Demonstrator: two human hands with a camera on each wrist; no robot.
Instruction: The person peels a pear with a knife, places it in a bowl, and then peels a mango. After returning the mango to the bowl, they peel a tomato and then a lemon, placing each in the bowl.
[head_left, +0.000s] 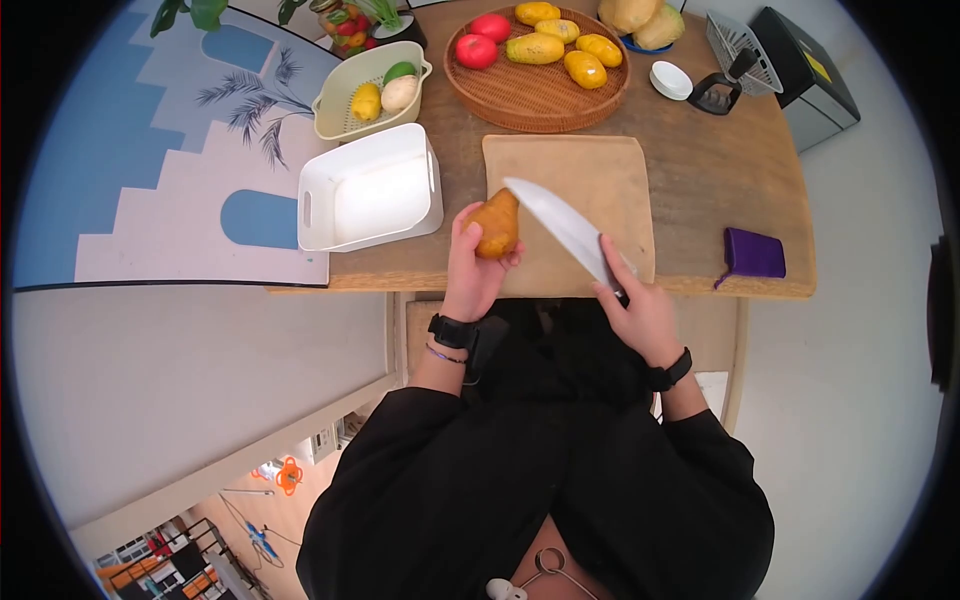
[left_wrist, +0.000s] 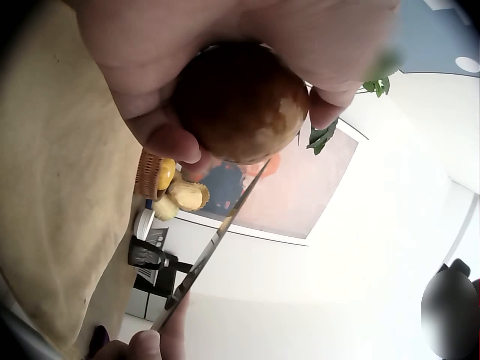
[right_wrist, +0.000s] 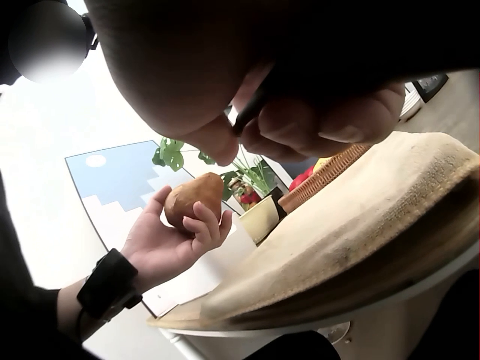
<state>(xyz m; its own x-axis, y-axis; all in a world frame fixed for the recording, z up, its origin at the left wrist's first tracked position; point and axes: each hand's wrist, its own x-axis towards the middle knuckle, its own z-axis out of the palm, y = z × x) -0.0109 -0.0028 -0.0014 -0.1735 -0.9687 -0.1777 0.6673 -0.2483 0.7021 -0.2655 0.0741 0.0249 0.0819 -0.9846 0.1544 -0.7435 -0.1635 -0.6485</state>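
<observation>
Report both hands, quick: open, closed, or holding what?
Left hand: closed around a brown pear.
Right hand: closed on a chef's knife, gripping it at the handle end.

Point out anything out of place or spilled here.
A purple rectangular pouch, at the right of the brown wooden table, seems out of place: probably a personal item, unlike the handheld brown pear and silver-bladed knife. No spill shows.

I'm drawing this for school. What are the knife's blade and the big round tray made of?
The knife's blade looks like smooth metal, probably steel: it shines silvery. The round tray seems woven, perhaps from rattan or wicker, with a brown finish: its side shows a woven pattern.
</observation>
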